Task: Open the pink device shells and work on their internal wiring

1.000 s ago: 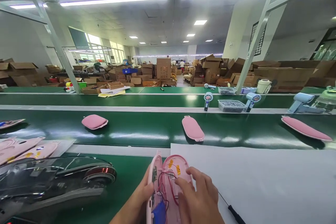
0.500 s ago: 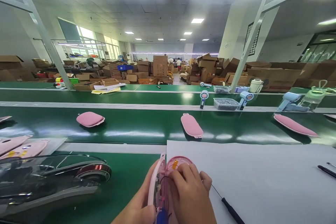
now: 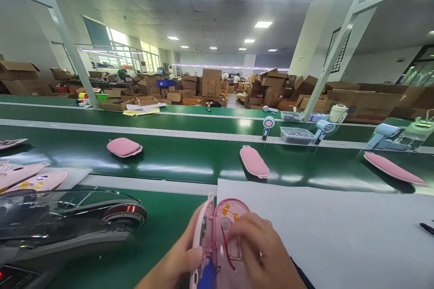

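At the bottom centre, my left hand (image 3: 185, 250) is closed around one half of a pink plastic casing (image 3: 202, 230), which stands on edge. Inside that half are a circuit board and a blue part (image 3: 207, 275). The other casing half (image 3: 220, 259) lies opened beside it, with yellow tape (image 3: 226, 209) and a red wire (image 3: 225, 244) inside. Over this half is my right hand (image 3: 261, 250), its fingers bent and close together near the red wire. Whatever its fingertips hold, if anything, is hidden. A black screwdriver handle (image 3: 301, 273) shows partly behind my right hand.
A white sheet (image 3: 325, 226) covers the bench at right. Left stands a dark, transparent-topped device (image 3: 71, 230), near pink shells (image 3: 40, 180). Several pink casings (image 3: 254, 161) lie on the green belt (image 3: 190, 158). Beyond are blue handheld fans (image 3: 267, 126) and a tub of small parts (image 3: 296, 135).
My right hand has moved back and right from the casing's hinge side, uncovering the red wire and the inside of the flat half. My left hand keeps its hold. The view has shifted slightly.
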Demonstrator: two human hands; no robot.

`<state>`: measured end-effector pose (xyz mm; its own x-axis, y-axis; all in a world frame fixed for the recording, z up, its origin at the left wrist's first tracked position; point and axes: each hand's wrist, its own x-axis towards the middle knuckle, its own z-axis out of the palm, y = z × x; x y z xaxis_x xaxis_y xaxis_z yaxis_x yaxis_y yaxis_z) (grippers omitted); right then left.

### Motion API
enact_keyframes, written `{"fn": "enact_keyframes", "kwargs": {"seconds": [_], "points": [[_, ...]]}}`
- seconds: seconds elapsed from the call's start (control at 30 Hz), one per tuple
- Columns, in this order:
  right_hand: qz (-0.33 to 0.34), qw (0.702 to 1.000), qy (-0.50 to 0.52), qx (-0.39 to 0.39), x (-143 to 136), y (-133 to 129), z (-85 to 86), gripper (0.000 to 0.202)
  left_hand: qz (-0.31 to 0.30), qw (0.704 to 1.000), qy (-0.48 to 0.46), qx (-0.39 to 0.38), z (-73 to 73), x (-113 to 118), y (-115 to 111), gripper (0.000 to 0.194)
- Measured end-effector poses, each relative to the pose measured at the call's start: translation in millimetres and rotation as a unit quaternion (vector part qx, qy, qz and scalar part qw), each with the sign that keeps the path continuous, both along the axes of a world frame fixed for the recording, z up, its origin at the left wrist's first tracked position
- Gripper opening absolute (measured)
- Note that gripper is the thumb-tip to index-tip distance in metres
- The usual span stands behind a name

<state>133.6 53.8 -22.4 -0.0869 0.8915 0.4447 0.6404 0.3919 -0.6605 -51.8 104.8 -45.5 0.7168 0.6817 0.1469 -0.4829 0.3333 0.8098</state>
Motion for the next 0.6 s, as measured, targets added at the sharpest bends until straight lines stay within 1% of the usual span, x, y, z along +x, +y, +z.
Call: {"fn": "enact_keyframes", "kwargs": {"seconds": [0.03,0.07,0.1,0.2,0.27,0.37,0.47,0.6], "points": [[0.048,0.998,-0.047,-0.005,6,-1,2.2,0.032,0.003,1.0,0.0,0.0,0.2,0,0,0.089],[0.08,0.993,-0.084,-0.018,11,-2,4.0,0.032,0.006,1.0,0.002,-0.001,-0.1,-1,0,0.087],[0.092,0.989,-0.111,-0.035,14,-3,5.5,0.032,0.01,1.0,0.007,-0.004,-0.8,-1,1,0.084],[0.06,0.982,-0.168,-0.065,14,-6,7.7,0.033,0.025,0.999,0.026,-0.011,-4.4,-2,1,0.079],[0.035,0.975,-0.214,-0.056,8,-9,7.9,0.04,0.026,0.999,0.02,-0.013,-6.8,-1,1,0.082],[0.01,0.959,-0.283,-0.03,-3,-11,5.7,0.05,0.006,1.0,-0.008,-0.018,-8.3,2,1,0.088],[-0.007,0.949,-0.316,-0.005,-6,-10,-0.1,0.049,-0.015,0.999,-0.015,-0.03,-7.5,4,0,0.088],[-0.022,0.951,-0.307,0.015,-3,-5,-11.0,0.038,-0.009,0.999,-0.011,-0.031,-5.6,2,0,0.089]]}}
